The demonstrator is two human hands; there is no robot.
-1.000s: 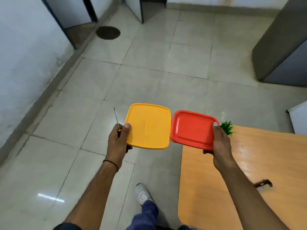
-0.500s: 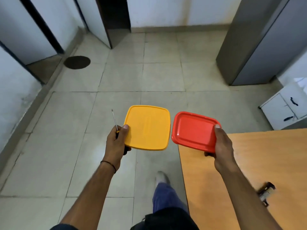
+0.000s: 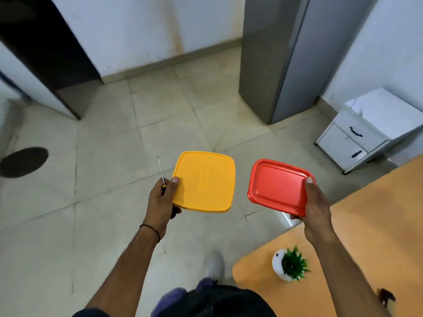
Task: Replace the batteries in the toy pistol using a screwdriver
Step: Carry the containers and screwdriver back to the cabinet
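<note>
Two lidded containers are in our hands, held out over the tiled floor (image 3: 109, 170). Our left hand (image 3: 161, 202) grips the yellow container (image 3: 204, 182) at its left edge, thumb pressed on the lid, fingers curled under. The same hand also pinches a screwdriver (image 3: 160, 170): thin metal shaft pointing up and away, a bit of yellow collar and dark handle showing between the fingers. Our right hand (image 3: 317, 207) holds the red container (image 3: 278, 186) by its right edge, thumb on the lid rim, fingers wrapped beneath. The two containers are apart, a gap of floor between them, both roughly level with lids up. We cannot tell what is inside either one.

The orange table (image 3: 366, 236) fills the lower right. On it near the close corner stands a small white pot with a green plant (image 3: 288, 264). At the table's near right edge, half hidden by our right forearm, lies a dark blurred object (image 3: 386, 297); it may be the toy pistol, but we cannot tell.

Beyond the hands: a grey cabinet (image 3: 286, 53) upright against the wall, a white drawer unit (image 3: 366, 131) with dark handles to the right, a round dark drain cover (image 3: 24, 161) on the floor at left. A black band (image 3: 150, 229) circles our left wrist. One shoe (image 3: 214, 264) shows below.
</note>
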